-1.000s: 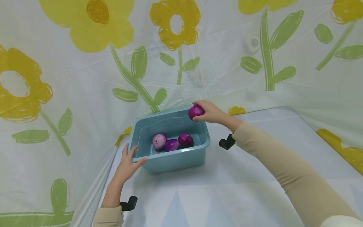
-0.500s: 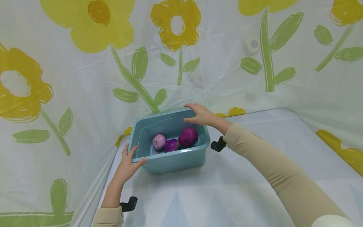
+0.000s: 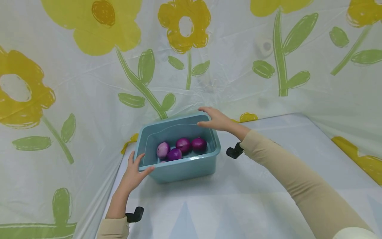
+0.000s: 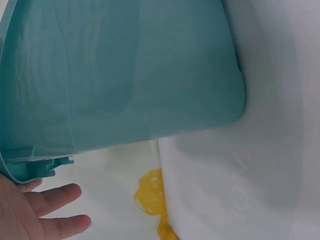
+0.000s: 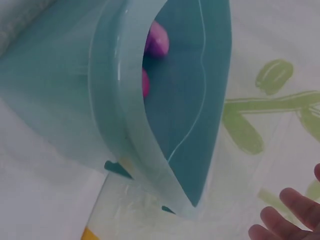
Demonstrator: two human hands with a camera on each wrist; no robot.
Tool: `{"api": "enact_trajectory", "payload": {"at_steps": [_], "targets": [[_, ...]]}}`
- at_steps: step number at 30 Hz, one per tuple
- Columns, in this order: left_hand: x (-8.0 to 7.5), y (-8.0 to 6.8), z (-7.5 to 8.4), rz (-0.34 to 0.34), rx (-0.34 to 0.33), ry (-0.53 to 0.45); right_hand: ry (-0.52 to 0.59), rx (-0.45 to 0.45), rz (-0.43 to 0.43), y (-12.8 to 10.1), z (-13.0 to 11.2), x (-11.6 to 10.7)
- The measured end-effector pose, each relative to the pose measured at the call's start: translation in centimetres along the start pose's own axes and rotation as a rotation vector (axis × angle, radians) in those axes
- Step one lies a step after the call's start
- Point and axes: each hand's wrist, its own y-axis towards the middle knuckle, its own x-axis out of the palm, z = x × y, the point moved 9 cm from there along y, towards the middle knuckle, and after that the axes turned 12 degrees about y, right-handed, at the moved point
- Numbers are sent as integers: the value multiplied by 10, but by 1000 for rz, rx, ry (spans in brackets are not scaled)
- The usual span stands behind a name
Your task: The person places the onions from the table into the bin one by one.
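Head view shows one teal plastic tub (image 3: 182, 169) standing on a pale table (image 3: 253, 199) near its back left corner, against a flowered plastic sheet (image 3: 89, 83). Four purple onions lie inside the tub on its floor: a paler onion (image 3: 162, 149) at the left, a dark onion (image 3: 174, 154) just in front of it, a third onion (image 3: 183, 144) in the middle, and a fourth onion (image 3: 198, 144) at the right. They sit close together, some touching. The left hand (image 3: 133, 172) holds the tub's near left corner, thumb over the rim and fingers along the outer wall. The right hand (image 3: 216, 119) hovers over the far right corner of the tub with fingers stretched out flat, holding nothing. Two hands are in view, both in beige sleeves. The right wrist view shows the tub rim (image 5: 125, 125) and two onions inside.
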Motion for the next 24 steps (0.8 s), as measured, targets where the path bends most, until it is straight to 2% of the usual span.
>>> {"api": "enact_trajectory", "payload": {"at_steps": [12,18,21,24], "targets": [[-6,3,-3,6,56,-4,-32,35,52,-19,14,-21],[-18,1,-13,83,100,-61,-55,29,104,-39,25,-38],[-23,-3,-18,97,103,-49,-74,27,121,-51,30,-45],[-26,-7,-21,87,97,13,-105,18,126,-64,32,-50]]}}
